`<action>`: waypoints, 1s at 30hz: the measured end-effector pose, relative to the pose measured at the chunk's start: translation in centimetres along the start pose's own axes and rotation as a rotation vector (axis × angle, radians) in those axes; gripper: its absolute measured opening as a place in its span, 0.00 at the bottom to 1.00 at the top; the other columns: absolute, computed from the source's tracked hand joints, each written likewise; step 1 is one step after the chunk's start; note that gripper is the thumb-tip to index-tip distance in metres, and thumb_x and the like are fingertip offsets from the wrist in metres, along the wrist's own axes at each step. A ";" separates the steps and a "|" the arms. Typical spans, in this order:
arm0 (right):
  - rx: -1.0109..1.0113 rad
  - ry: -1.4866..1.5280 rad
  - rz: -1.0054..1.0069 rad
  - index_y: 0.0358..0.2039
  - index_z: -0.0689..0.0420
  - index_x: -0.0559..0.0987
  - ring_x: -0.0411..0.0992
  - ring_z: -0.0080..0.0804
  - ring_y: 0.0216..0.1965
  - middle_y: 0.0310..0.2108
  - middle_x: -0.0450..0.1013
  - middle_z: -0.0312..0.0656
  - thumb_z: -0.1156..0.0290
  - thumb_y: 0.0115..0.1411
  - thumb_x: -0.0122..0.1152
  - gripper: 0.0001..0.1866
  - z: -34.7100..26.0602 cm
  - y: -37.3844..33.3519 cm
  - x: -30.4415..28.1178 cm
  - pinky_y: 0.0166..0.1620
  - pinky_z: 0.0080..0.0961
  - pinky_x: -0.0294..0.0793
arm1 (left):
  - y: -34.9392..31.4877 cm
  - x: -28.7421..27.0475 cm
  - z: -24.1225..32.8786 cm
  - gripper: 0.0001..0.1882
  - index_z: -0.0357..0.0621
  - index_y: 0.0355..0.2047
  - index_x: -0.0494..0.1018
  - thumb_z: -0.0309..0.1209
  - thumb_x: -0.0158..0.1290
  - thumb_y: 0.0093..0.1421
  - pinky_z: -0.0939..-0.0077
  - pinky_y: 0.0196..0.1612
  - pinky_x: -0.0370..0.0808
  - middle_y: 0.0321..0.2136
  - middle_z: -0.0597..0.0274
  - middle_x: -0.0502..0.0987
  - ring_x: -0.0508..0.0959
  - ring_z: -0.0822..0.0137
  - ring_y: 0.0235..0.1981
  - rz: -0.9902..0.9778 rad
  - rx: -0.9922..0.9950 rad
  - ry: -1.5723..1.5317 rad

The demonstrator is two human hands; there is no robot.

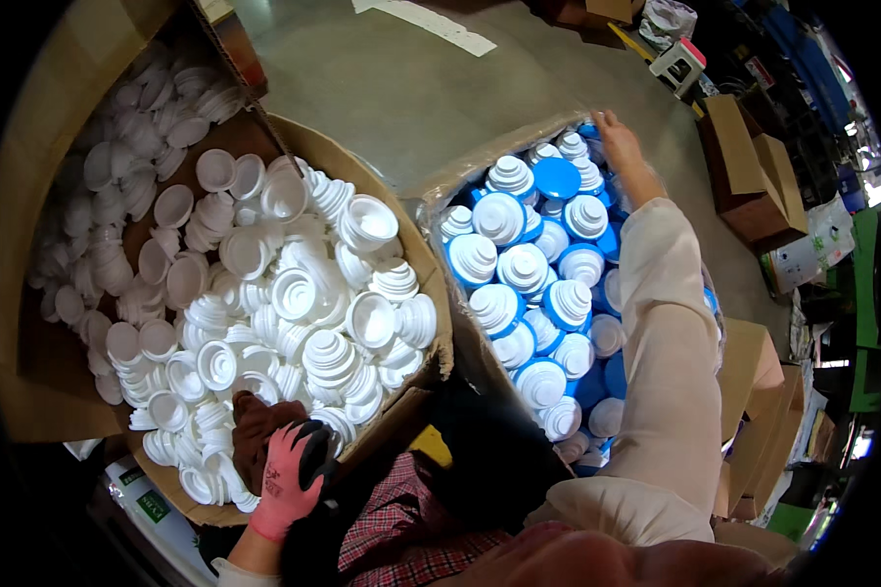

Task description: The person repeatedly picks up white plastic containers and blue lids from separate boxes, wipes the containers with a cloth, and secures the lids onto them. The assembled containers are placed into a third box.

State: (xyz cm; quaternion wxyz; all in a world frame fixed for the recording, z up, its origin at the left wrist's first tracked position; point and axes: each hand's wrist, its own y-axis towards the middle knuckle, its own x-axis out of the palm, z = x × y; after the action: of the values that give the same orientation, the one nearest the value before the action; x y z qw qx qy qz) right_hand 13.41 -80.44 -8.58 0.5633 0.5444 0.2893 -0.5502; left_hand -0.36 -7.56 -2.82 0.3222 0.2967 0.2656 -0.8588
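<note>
My left hand (294, 477), in a pink glove with black fingertips, is closed on a crumpled brown cloth (253, 430) at the near edge of the left cardboard box (411, 225). Loose white stepped plastic caps (294, 293) fill much of that box, some nested in stacks. My bare right hand (625, 152) reaches to the far right corner of the second cardboard box (489, 367), its fingers bent over the rim. Inside lie white stepped pieces (524, 266) with blue round bases, and one blue disc (557, 178) faces up.
At the right stand open cardboard cartons (754, 176) and a small white stool (677, 64) with a red edge. More cartons (764, 411) are beside my right arm. A white sack (152, 509) stands at lower left. Grey floor (362, 88) lies beyond the boxes.
</note>
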 end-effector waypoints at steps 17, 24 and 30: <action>0.175 0.259 0.164 0.52 0.56 0.73 0.67 0.56 0.53 0.56 0.63 0.59 0.73 0.49 0.63 0.27 -1.9 -5.8 0.5 0.54 0.40 0.70 | -0.4 0.6 0.2 0.29 0.38 0.51 0.67 0.27 0.58 0.46 0.53 0.60 0.59 0.52 0.46 0.67 0.63 0.42 0.56 0.044 0.075 0.089; 0.343 0.172 -0.009 0.32 0.57 0.81 0.70 0.51 0.45 0.43 0.72 0.46 0.70 0.50 0.62 0.08 -2.1 -6.4 -0.3 0.47 0.43 0.70 | -0.9 0.9 0.1 0.28 0.38 0.51 0.67 0.27 0.57 0.47 0.54 0.60 0.59 0.52 0.45 0.67 0.63 0.43 0.55 0.063 0.060 0.095; 0.167 0.401 0.395 0.25 0.60 0.80 0.69 0.52 0.42 0.37 0.72 0.51 0.75 0.47 0.57 0.06 -3.9 -11.3 -4.5 0.43 0.45 0.70 | -0.9 1.3 0.1 0.28 0.38 0.52 0.66 0.25 0.56 0.47 0.54 0.60 0.59 0.52 0.45 0.67 0.63 0.42 0.56 0.071 0.118 0.139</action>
State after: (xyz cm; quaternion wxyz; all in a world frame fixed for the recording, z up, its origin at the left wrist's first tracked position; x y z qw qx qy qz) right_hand 2.86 -73.22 -8.68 0.5445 0.7324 0.2367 -0.3333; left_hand -1.81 -7.53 -3.38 0.3154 0.3832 0.2257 -0.8383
